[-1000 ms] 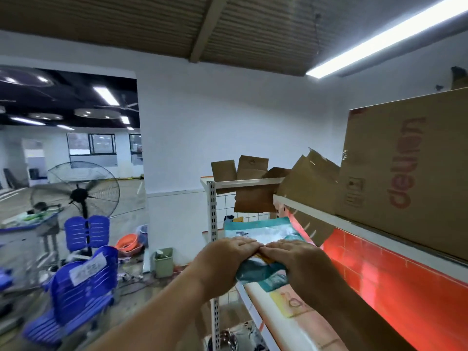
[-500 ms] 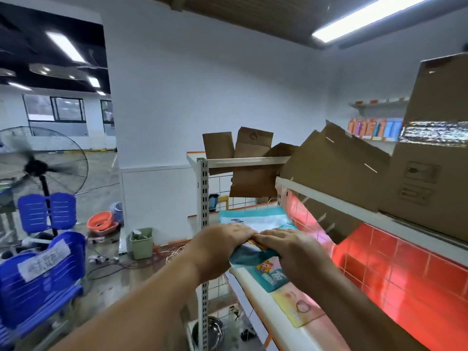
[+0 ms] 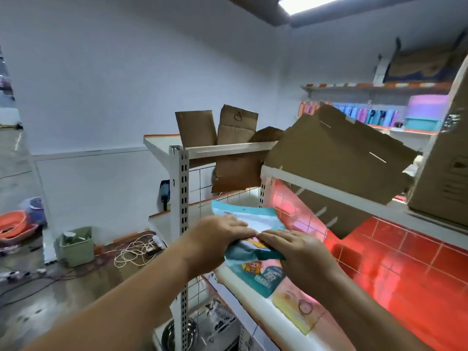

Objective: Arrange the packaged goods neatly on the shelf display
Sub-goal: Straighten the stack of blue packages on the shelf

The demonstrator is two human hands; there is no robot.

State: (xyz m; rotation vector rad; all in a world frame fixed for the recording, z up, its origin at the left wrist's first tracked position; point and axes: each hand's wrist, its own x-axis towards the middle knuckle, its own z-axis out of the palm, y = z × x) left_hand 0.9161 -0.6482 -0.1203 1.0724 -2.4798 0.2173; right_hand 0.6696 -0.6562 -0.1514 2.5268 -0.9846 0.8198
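Both hands, left (image 3: 217, 236) & right (image 3: 296, 252), fingers flat, pressing teal pack (image 3: 250, 224) atop stack at shelf (image 3: 243, 295) end; not gripped. Looks mid-task: pack placed, squaring left, yellow pack (image 3: 296, 307) loose nearby

Bright, even light comes from a ceiling strip lamp (image 3: 311, 3). Red wall tiles (image 3: 395, 264) carry glare. Edges bend and blur.

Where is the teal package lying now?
In the head view, the teal package lies on the white shelf, centre frame, under both hands, left of the red tiled panel.
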